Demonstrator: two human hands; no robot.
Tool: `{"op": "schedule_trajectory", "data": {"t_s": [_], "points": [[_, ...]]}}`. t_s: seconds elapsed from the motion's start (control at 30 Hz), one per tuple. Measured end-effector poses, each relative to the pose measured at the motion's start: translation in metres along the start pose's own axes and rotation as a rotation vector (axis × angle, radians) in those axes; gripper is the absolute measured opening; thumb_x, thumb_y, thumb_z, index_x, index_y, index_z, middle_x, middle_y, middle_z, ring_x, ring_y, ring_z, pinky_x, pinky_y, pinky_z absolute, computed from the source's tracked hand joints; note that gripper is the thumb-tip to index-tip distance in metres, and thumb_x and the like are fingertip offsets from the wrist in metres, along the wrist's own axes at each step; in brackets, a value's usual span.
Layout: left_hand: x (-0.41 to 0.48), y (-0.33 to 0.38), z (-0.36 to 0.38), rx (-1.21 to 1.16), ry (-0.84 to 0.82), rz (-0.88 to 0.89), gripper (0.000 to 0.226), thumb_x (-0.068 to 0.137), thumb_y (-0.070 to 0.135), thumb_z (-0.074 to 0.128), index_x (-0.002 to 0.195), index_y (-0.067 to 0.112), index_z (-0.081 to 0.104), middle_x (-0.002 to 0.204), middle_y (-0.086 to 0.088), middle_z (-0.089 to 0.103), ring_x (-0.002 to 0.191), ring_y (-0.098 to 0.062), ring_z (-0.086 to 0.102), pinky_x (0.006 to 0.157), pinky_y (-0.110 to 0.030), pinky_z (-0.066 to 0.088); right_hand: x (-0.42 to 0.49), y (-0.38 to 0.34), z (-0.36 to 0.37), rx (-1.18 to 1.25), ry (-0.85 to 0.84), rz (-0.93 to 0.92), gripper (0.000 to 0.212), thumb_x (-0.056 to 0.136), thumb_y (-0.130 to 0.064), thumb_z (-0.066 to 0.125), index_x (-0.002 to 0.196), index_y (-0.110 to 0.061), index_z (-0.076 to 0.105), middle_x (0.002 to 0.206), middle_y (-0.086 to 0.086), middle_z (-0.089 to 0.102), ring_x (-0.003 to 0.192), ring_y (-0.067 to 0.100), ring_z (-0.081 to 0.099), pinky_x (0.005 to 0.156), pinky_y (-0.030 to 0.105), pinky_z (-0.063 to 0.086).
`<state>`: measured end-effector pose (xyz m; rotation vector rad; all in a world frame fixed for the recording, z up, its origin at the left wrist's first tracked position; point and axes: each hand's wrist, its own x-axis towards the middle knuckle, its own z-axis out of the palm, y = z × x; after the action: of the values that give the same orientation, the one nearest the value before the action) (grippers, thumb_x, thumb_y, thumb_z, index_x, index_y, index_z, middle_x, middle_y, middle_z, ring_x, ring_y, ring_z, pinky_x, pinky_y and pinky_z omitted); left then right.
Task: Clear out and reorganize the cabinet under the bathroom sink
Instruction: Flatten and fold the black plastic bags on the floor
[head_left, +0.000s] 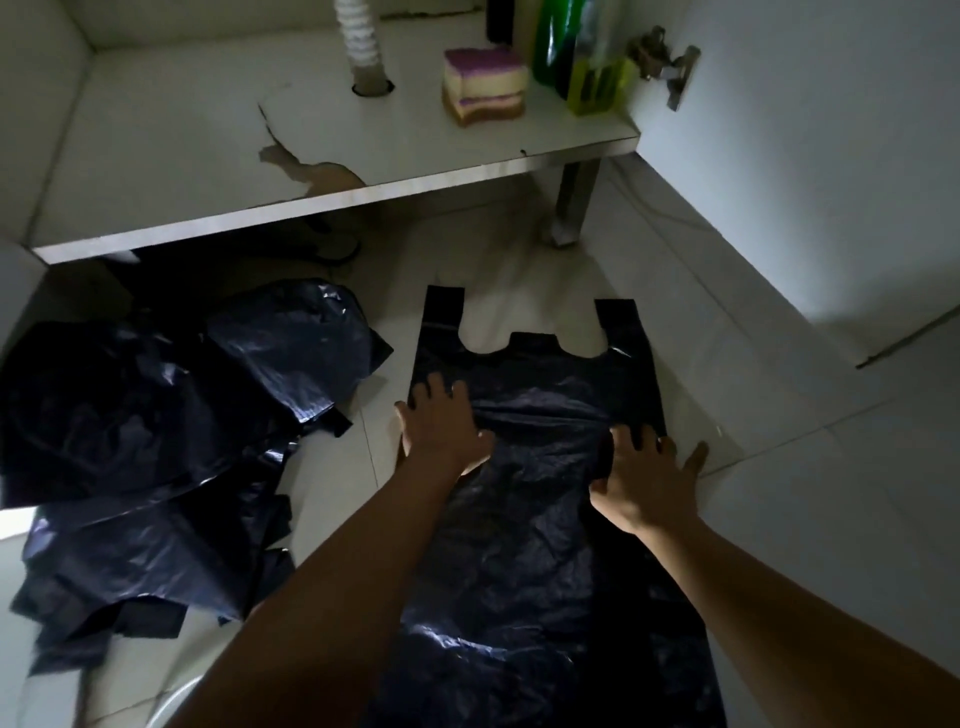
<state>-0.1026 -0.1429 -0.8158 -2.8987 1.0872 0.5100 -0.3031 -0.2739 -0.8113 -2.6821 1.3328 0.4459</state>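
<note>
- The black plastic bag (540, 467) lies flat on the tiled floor (779, 519) under both hands, its two handle loops pointing away from the person toward the cabinet shelf (208, 171).
- The left hand (441, 431) presses palm-down on the bag's left part, fingers spread; the right hand (644, 483) does likewise near the right edge, its outer fingers reaching over onto the tile. Neither hand grips anything; they are apart and flat.
- The film looks very thin, light and limp: it wrinkles between the hands and would likely slide on the smooth tile and trap air.
- It has no stiffness, so lifting from the middle would make it sag; a pinch at the handle loops beyond the fingertips, or at the side edges just beside each palm, seems best for folding.
- It may tear if tugged sharply.
- To the left of the left hand lies a crumpled pile of bags (156, 426), not yet flattened.
- Beyond the hands, the shelf carries stacked sponges (483, 83) and bottles (566, 41).
</note>
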Motion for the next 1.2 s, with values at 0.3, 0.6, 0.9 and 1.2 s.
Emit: {"op": "schedule_trajectory", "data": {"t_s": [0.3, 0.6, 0.9, 1.2], "points": [[0.015, -0.015, -0.006, -0.04, -0.068, 0.093, 0.076, 0.09, 0.053, 0.055, 0.15, 0.02, 0.022, 0.155, -0.015, 0.017, 0.138, -0.037, 0.024, 0.108, -0.053, 0.031, 0.011, -0.019, -0.001, -0.067, 0.105, -0.108, 0.065, 0.081, -0.052, 0.058, 0.138, -0.028, 0.037, 0.138, 0.008, 0.045, 0.123, 0.033, 0.048, 0.107, 0.057, 0.034], [0.009, -0.067, -0.071, -0.127, 0.119, 0.223, 0.024, 0.086, 0.044, 0.057, 0.099, 0.025, 0.064, 0.101, -0.002, 0.07, 0.096, -0.027, 0.066, 0.077, -0.035, 0.055, 0.009, -0.055, -0.042, -0.066, -0.095, -0.097, 0.074, 0.088, -0.056, 0.053, 0.15, -0.03, 0.022, 0.151, 0.007, 0.032, 0.137, 0.032, 0.037, 0.114, 0.06, 0.023], [-0.02, -0.171, -0.174, 0.236, -0.099, -0.34, 0.049, 0.082, 0.056, 0.06, 0.121, 0.026, 0.065, 0.121, 0.0, 0.065, 0.109, -0.023, 0.064, 0.08, -0.035, 0.05, -0.013, -0.141, -0.124, 0.147, -0.432, -0.33, 0.065, 0.092, -0.047, 0.058, 0.15, -0.03, 0.034, 0.153, 0.003, 0.041, 0.135, 0.027, 0.044, 0.108, 0.038, 0.041], [-0.061, -0.215, -0.153, 0.131, -0.014, -0.486, 0.034, 0.082, 0.033, 0.066, 0.113, 0.02, 0.068, 0.119, -0.005, 0.065, 0.107, -0.026, 0.065, 0.071, -0.035, 0.051, -0.041, -0.25, -0.101, 0.379, -0.546, -0.531, 0.05, 0.094, -0.042, 0.059, 0.141, -0.026, 0.05, 0.141, 0.003, 0.054, 0.123, 0.019, 0.054, 0.09, 0.023, 0.041]]}}
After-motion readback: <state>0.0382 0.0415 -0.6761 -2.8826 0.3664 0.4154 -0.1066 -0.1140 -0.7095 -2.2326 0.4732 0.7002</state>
